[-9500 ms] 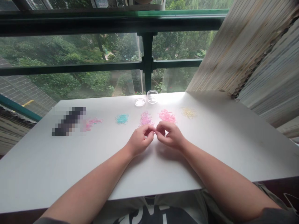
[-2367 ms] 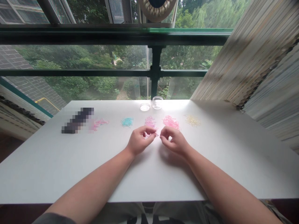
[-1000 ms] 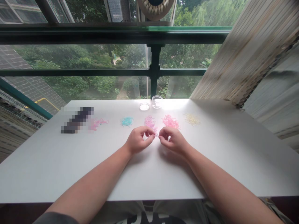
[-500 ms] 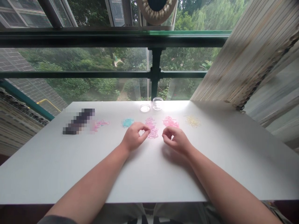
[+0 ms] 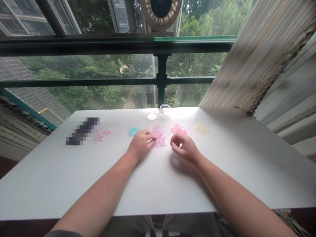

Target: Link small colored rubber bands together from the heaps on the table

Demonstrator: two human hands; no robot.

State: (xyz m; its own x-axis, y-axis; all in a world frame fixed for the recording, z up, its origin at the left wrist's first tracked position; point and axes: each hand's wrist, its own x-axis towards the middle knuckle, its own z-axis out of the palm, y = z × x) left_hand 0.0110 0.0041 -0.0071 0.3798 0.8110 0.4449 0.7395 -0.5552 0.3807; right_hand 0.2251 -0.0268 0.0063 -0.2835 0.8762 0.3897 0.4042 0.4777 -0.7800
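My left hand [image 5: 140,144] rests at the left edge of a pile of pale purple, thin bands [image 5: 160,142], thumb and fingertips close together on it. Whatever lies between those fingertips is too small to make out. Just right of that pile, my right hand [image 5: 184,147] is curled with thumb and index finger pinched together. Anything inside the pinch is hidden. Behind the right hand lies a pink pile of bands [image 5: 178,128]. A turquoise pile [image 5: 133,131] sits behind the left hand.
Yellow bands [image 5: 201,128] lie at the right, and a mixed pink pile [image 5: 106,132] at the left beside a pixelated dark object [image 5: 82,131]. At the white table's [image 5: 143,191] back edge stand a clear round container [image 5: 165,111] and a clear round lid [image 5: 151,116].
My left hand's fingers have straightened from a rounded pinch and come down onto the purple pile. My right hand keeps its pinch in nearly the same place. The view has shifted slightly.
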